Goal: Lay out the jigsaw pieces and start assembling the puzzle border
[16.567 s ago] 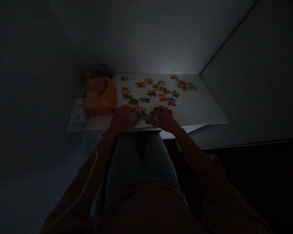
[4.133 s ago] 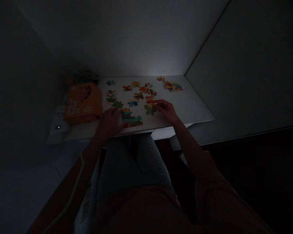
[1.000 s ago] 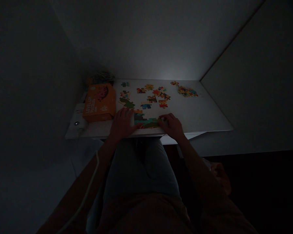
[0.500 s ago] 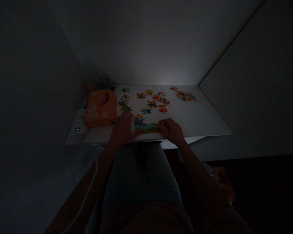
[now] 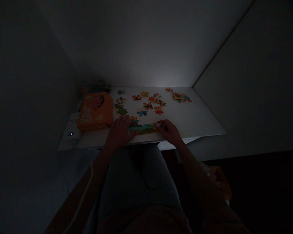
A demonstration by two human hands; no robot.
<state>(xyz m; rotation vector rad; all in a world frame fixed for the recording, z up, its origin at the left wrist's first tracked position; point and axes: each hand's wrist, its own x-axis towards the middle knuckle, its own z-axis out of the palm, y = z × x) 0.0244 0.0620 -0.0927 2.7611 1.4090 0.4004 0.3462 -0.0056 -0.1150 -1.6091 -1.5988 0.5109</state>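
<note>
So the partly joined jigsaw section [image 5: 144, 129] is lying flat near the front edge of the counter [image 5: 197, 121]. The left hand [image 5: 120, 130] is spreading out flat and open, thumb touching the left end. The right hand [image 5: 169, 130] is curling its fingers at the right end; can't tell if it's actually pinching anything. My worry: uneven pushing from the ends could be buckling the joints, and a pull toward the body could be tipping it off the edge. Room-wise, the orange puzzle box [image 5: 95, 112] is crowding the left side, and a blue jigsaw piece [image 5: 142, 113] is sitting just behind. The widest sliding room is lying rightward, in front of the jigsaw-piece pile [image 5: 182, 97].
</note>
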